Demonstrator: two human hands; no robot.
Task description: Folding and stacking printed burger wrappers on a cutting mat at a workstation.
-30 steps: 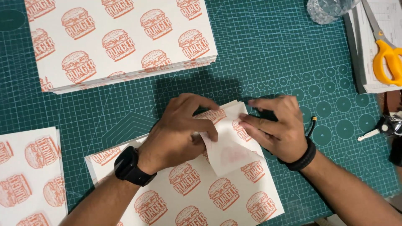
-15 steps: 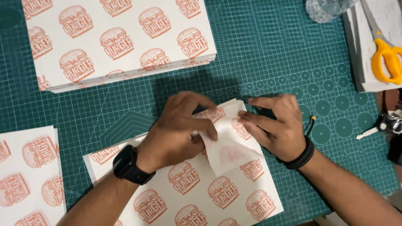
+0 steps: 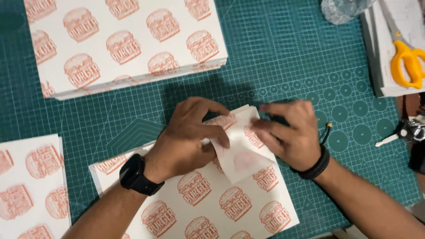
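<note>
A white paper sheet (image 3: 208,208) printed with orange burger pictures lies on the green cutting mat (image 3: 274,57). Its far corner is folded over into a flap (image 3: 241,152) showing the plain back. My left hand (image 3: 190,137), with a black watch on the wrist, presses its fingers on the flap's left edge. My right hand (image 3: 290,132), with a black band on the wrist, pinches the flap's right edge near the top corner. Both hands hold the fold flat against the sheet.
A thick stack of the same printed paper (image 3: 124,40) lies at the far left, and another stack (image 3: 31,186) at the near left. Yellow-handled scissors (image 3: 405,57) rest on white sheets at the far right. Keys (image 3: 405,132) lie at the right edge, a clear bag (image 3: 341,9) at the top.
The hands have shifted very little; the right fingers have slid slightly along the flap's edge while the left hand stays pressed on the fold.
</note>
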